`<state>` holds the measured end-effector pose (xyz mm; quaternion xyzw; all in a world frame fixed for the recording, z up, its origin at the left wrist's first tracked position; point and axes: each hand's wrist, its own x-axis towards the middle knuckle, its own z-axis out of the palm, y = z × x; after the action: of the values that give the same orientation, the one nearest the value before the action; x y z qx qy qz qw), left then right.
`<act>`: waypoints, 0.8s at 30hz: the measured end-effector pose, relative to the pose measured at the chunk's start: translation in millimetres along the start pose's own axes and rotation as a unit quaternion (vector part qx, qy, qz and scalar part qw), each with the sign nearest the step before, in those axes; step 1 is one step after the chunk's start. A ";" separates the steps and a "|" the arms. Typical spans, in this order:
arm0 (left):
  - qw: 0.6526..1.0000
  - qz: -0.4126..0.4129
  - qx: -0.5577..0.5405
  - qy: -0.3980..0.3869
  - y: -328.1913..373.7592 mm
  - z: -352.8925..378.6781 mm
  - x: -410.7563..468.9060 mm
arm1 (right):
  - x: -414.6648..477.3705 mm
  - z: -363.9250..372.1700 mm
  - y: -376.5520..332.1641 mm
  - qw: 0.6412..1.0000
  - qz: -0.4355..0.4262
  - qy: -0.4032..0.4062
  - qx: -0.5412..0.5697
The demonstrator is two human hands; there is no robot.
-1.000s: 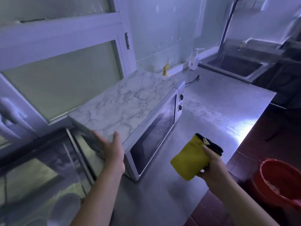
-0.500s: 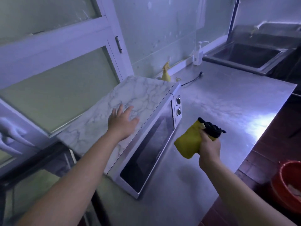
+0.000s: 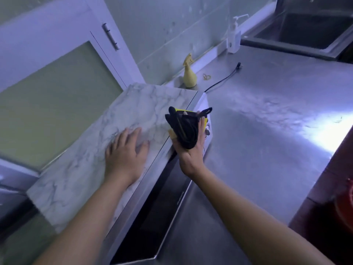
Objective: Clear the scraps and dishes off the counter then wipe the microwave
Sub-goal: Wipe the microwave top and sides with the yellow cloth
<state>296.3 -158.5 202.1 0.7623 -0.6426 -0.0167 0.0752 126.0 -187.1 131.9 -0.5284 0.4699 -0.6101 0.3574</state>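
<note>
The left hand (image 3: pixel 124 150) lies flat, fingers spread, on the marble-patterned top of the silver microwave (image 3: pixel 76 169), which stands on the steel desk (image 3: pixel 267 131). The right hand (image 3: pixel 191 152) grasps a folded yellow-and-black cloth (image 3: pixel 184 129) just above the microwave's front edge. The cloth looks soft and light, and is probably best kept bunched in the palm.

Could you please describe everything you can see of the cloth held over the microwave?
The cloth is folded into a thick wad, mostly black towards the camera with yellow at its top and right edges, and a black loop sticking out upper right. The right hand grips it from below, over the microwave front edge near the dials.
</note>
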 end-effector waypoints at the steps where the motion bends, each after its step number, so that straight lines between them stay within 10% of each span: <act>1: 1.000 0.001 0.001 -0.001 0.1 0.4 0.0 | 2.1 2.5 5.7 0.998 0.008 0.014 0.066; 24: 0.999 -0.016 -0.021 0.021 2.4 -0.3 0.4 | -13.4 -24.3 106.1 0.827 0.488 0.057 0.272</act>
<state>294.0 -159.2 202.8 0.7707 -0.6283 -0.0153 0.1047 98.2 -202.1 26.9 -0.0754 0.5013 -0.4883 0.7103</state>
